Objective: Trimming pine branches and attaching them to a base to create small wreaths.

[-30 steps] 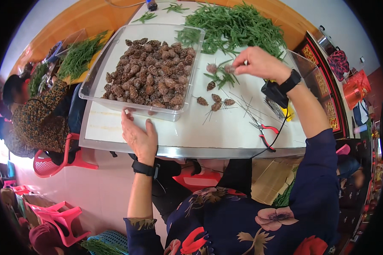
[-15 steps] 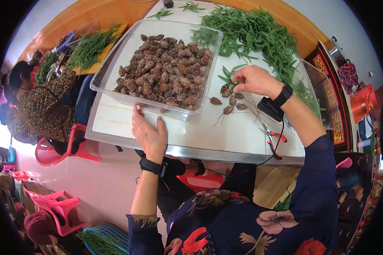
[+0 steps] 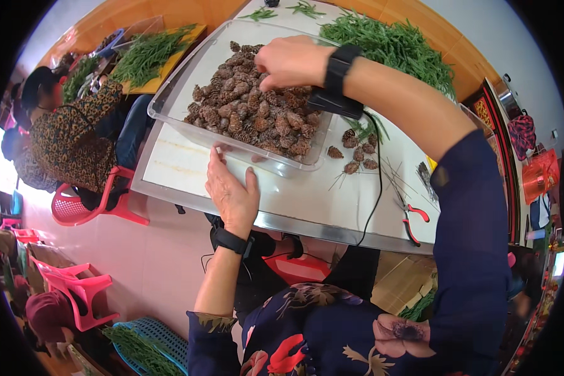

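A clear plastic bin full of brown pine cones stands on the white table. Over the pile, near its far side, my right hand has its fingers bent down to the cones, with a gap between thumb and forefinger. Nothing shows in that gap but the cones beneath. My left hand is open at the bin's front wall, fingertips against it and thumb apart. Right of the bin lie several loose pine cones, partly wired, with a green sprig beside them.
Red-handled pliers and thin wires lie on the table's right side. A heap of green sprigs covers the far right. A black cable hangs from my right wrist device. At left, another person sits on a pink chair.
My right hand has moved left and away from the loose cones on the table to the pile in the bin. My left hand stays at the bin's front wall.
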`<act>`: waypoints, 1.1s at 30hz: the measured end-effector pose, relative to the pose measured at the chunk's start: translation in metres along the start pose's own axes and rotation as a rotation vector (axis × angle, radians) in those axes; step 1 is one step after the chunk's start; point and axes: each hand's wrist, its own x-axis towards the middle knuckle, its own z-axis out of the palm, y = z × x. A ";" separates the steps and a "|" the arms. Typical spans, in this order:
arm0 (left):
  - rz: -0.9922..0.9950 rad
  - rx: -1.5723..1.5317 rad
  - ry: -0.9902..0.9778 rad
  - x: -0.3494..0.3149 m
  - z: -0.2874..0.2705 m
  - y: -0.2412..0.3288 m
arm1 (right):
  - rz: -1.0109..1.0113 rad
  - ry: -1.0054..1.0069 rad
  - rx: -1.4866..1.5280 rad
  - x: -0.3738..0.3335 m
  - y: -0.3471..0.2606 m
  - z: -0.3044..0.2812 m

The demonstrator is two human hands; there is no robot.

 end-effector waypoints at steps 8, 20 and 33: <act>-0.001 -0.008 -0.006 0.002 0.000 -0.003 | -0.079 0.002 -0.105 0.029 0.002 0.015; -0.019 -0.020 -0.034 0.000 -0.001 -0.002 | 0.378 -0.395 0.184 -0.147 0.087 -0.047; 0.002 -0.017 -0.029 0.000 0.000 -0.001 | -0.045 -0.131 0.243 -0.037 0.052 -0.001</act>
